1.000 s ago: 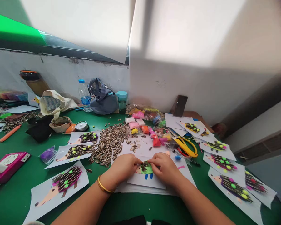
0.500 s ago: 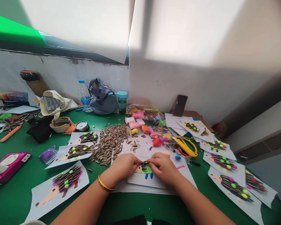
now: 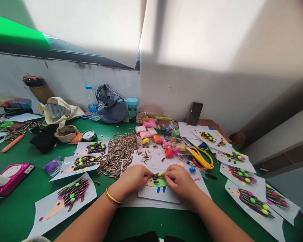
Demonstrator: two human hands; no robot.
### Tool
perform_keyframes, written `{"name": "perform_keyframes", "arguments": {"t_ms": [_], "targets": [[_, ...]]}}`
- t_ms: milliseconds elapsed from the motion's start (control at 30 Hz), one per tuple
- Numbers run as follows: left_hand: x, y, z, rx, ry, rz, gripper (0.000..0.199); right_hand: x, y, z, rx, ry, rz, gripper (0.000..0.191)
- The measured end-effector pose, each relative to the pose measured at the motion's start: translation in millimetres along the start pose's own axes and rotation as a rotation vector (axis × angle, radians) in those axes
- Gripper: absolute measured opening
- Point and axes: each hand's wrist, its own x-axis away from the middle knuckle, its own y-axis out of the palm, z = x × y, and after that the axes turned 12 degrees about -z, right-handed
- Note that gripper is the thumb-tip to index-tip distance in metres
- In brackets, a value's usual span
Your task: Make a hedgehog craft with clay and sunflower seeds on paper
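A small paper card (image 3: 151,195) lies before me with a hedgehog of flattened clay: a green body (image 3: 162,182), peach face and blue legs. Several striped sunflower seeds (image 3: 156,178) are set in the green clay. My left hand (image 3: 135,178) is closed at the card's left, its index fingertip touching the seeds. My right hand (image 3: 180,179) hovers at the green body's right edge, fingers pressed together; whether a seed is between them is hidden. Under the card are larger white sheets (image 3: 202,191). Loose seeds (image 3: 145,156) lie just beyond my hands.
A big heap of sunflower seeds (image 3: 121,151) spreads at the left. Bagged coloured clay (image 3: 156,138) and yellow-handled scissors (image 3: 202,158) lie behind and right. Finished hedgehog cards flank both sides, one card (image 3: 65,201) at left. A phone (image 3: 195,113) leans on the wall.
My right fingertips have drawn back slightly to the right from the seeds, uncovering more of the green clay. My left hand stays in place.
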Motion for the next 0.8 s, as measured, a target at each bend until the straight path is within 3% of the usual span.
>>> {"name": "perform_keyframes", "arguments": {"t_ms": [333,400,500,567,667,800], "targets": [[-2,-0.1,-4,0.109,-0.004,-0.006,0.040,0,2,2,-0.002,-0.010,0.036,0.026],[-4,-0.5,-6,0.169,-0.018,0.055,0.035,0,3,4,0.002,-0.004,0.056,0.026],[-7,-3.6,-10,0.194,-0.124,0.267,0.025,0,3,4,0.008,0.000,0.073,0.026],[-7,-6.9,-12,0.158,-0.210,0.372,0.033,0,2,4,0.023,0.006,0.075,0.026],[-7,-10.4,-17,0.175,-0.262,0.416,0.033,0,2,6,0.061,0.030,0.097,0.025],[-11,-9.6,-25,0.441,-0.213,0.476,0.031,0,2,11,0.099,0.062,0.130,0.025]]}}
